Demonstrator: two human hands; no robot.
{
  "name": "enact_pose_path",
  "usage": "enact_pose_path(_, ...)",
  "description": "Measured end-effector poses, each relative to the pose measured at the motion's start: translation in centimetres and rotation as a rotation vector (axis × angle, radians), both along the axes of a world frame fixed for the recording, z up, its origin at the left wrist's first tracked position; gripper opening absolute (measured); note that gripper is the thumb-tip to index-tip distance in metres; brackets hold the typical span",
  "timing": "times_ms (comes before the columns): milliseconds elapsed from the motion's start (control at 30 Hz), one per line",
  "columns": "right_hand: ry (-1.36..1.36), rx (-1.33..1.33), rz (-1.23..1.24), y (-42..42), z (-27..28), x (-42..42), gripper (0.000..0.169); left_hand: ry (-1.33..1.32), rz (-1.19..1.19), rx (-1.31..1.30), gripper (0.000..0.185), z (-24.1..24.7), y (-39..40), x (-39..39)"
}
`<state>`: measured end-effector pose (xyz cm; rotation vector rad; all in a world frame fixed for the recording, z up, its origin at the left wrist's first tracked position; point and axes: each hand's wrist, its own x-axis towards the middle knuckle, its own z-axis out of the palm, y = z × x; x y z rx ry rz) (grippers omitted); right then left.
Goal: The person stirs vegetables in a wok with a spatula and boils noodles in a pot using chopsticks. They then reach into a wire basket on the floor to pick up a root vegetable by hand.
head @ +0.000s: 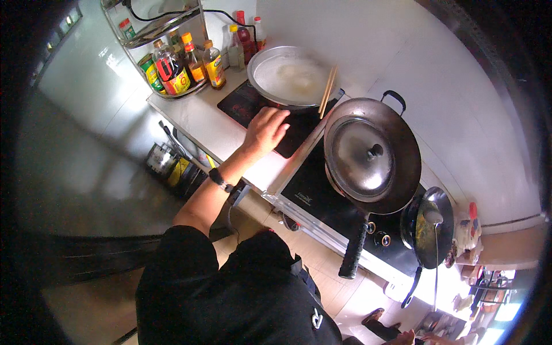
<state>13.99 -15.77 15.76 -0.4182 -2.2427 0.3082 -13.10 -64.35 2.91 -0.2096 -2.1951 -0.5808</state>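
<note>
My left hand [266, 130], with a black band on its wrist, is over a black induction cooktop [289, 136]. It holds nothing that I can see, its thumb apart from the bent fingers. Just beyond the fingertips stands a wide metal pan [258, 88] of pale, foamy, steaming liquid [297, 77]. A pair of wooden chopsticks [327, 92] rests across its right rim. To the right, a large wok [403, 172] sits on a second black cooktop [302, 185], with a metal lid [351, 159] inside its rim. My right hand is out of view.
Sauce bottles [214, 64] stand on a metal rack [129, 43] at the back left. The wok's black handle [353, 250] juts past the counter edge. Farther right is a smaller wok [424, 246] with a ladle [432, 215]. Another person's hands [405, 337] show at the bottom right.
</note>
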Motion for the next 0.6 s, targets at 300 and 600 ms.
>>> enact_pose_path(300,-0.017,0.201,0.02,-1.0,2.0,0.6,0.008,-0.023,-0.074,-0.41,0.038,1.2,4.2,-7.1)
enact_pose_path(600,-0.383,-0.924,0.324,-3.0,-3.5,-1.5,0.035,0.006,-0.135,-0.362,0.047,3.5,6.2,-5.4)
